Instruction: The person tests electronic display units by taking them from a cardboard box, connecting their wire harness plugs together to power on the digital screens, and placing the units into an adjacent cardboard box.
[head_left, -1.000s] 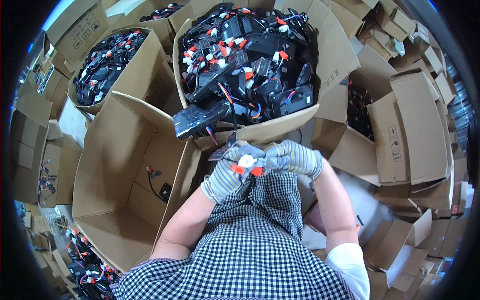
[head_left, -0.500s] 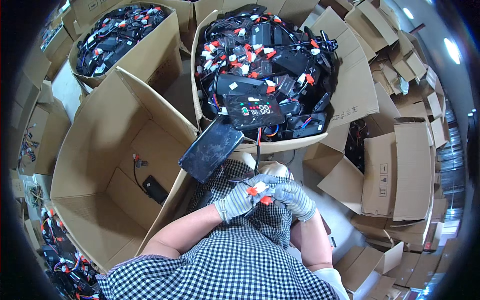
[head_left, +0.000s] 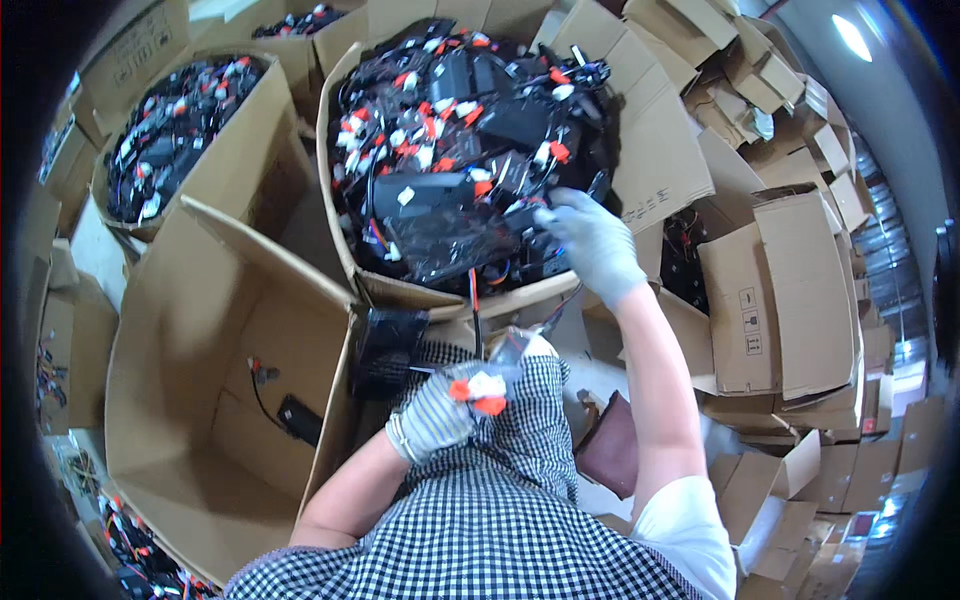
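Note:
My left hand (head_left: 437, 415), in a striped work glove, is closed around a cluster of red and white plug connectors (head_left: 482, 390) above my lap. A red and black cable (head_left: 476, 310) hangs down toward it from a dark display unit (head_left: 450, 238) on the front of the heaped carton. My gloved right hand (head_left: 600, 245) is stretched over that heap's front right edge, by the black units and wires; its fingers are blurred, and what they touch is unclear. Left of the cable, a flat black panel (head_left: 388, 352) leans beside the tall carton's wall.
The heaped carton (head_left: 337, 205) holds many black units with red and white plugs. A tall open carton (head_left: 150, 400) on the left has one black unit (head_left: 299, 419) with a wire at its bottom. Another filled carton (head_left: 280, 110) stands behind; opened cartons (head_left: 800, 300) pile up at right.
My right hand has left the connectors and moved up and forward to the heap. My left hand keeps the connectors. The display unit's lit digits and icons have gone dark. The view has shifted.

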